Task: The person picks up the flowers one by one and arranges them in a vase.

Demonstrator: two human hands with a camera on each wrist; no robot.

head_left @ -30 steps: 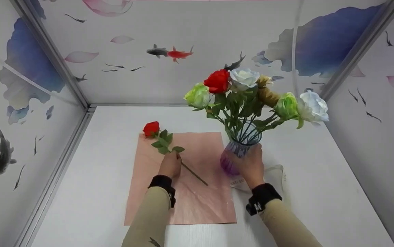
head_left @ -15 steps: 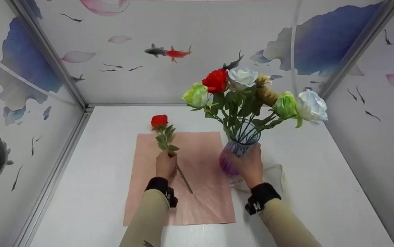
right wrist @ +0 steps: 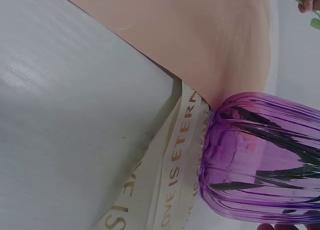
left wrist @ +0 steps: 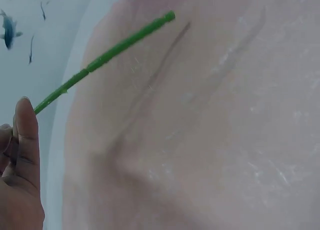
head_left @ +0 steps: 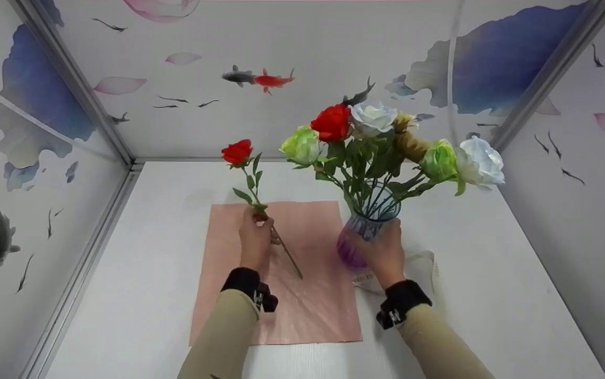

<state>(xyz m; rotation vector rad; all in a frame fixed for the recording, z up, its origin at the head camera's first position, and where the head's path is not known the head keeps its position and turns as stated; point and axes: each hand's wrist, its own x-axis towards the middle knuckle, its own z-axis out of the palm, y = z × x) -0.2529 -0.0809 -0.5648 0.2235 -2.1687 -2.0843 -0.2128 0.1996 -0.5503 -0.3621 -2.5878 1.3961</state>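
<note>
My left hand [head_left: 256, 241] pinches the stem of a single red rose [head_left: 237, 152] over a pink wrapping sheet [head_left: 313, 316]. Its bloom points away, past the sheet's far edge. In the left wrist view the cut end of the green stem [left wrist: 115, 50] hangs above the sheet, its shadow falling apart from it. On the right, my right hand [head_left: 385, 255] grips a glass vase [head_left: 354, 252], blue at the neck and purple below. Several artificial roses stand in it: a red one [head_left: 330, 122], white ones [head_left: 480, 162] and green ones [head_left: 302, 146], among others.
A cream ribbon [right wrist: 172, 175] with gold lettering lies by the vase's base, partly beneath the sheet's edge. White panels printed with fish and petals wall in the white table [head_left: 492, 295] at the back [head_left: 260, 121] and both sides.
My left hand has drawn the red rose up off the sheet, shifting its grip along the stem and turning the bloom more upright. The right hand and vase have stayed put.
</note>
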